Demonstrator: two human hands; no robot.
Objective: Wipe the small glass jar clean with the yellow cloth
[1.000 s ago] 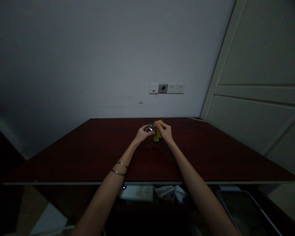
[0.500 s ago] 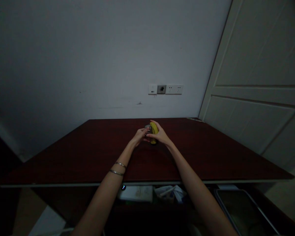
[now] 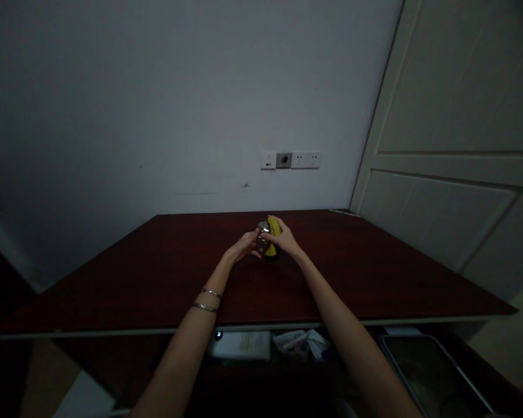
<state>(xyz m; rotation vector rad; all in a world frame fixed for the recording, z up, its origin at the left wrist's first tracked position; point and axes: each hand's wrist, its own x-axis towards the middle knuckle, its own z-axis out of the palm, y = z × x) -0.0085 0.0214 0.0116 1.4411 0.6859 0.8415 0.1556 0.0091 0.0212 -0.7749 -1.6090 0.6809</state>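
Observation:
Over the dark red tabletop, my left hand grips a small, shiny, rounded metal object from its left side. My right hand is closed on a crumpled yellow cloth and presses it to the object's right side. The right thumb crosses in front, so the metal object's lower part is partly covered. Its exact kind is too small and dim to make out. Two silvery bangles circle my left forearm.
Wall sockets sit above the table's back edge, and a pale door stands at the right. Under the front edge, a shelf holds a white box and crumpled white plastic. A dark framed panel lies lower right.
The metal object has turned a little in my hands and shows a brighter face. The yellow cloth has shifted and creased against it. The view has moved slightly.

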